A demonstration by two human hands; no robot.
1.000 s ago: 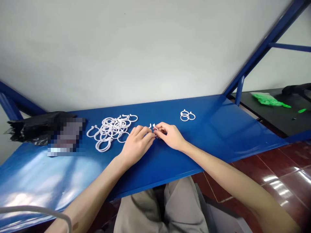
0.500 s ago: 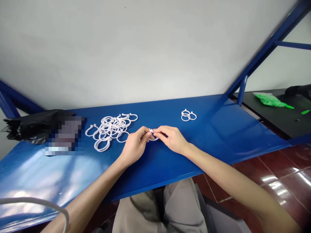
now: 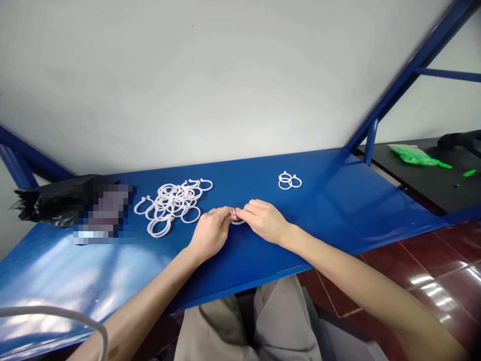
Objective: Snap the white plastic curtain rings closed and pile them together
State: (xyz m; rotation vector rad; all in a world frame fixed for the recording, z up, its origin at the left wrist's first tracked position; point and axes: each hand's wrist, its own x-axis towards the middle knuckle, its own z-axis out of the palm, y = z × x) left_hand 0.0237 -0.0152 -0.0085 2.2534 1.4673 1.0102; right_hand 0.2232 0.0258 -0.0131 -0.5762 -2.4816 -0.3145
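Both hands pinch one white plastic ring (image 3: 238, 222) near the middle of the blue table (image 3: 233, 271). My left hand (image 3: 212, 231) is closed on its left end, and my right hand (image 3: 266, 220) presses on the other end, fingertips meeting at the top. The fingers hide most of this ring; only its lower curve shows. Left of my left hand lies a loose pile of several similar white rings (image 3: 173, 198), some with gaps at their knobbed ends. Beyond my right hand, three overlapping rings (image 3: 285, 185) look closed.
A black plastic bag (image 3: 48, 198) and a blurred flat item (image 3: 107, 213) lie at the table's left. Blue metal struts (image 3: 409, 75) rise at the sides before a pale wall (image 3: 210, 85). A green bag (image 3: 413, 155) lies on a black table to the right. A cable (image 3: 52, 311) crosses lower left.
Both hands have moved slightly down toward me with the ring. The right fingers have curled over and closed against the left fingertips, covering the ring's ends.
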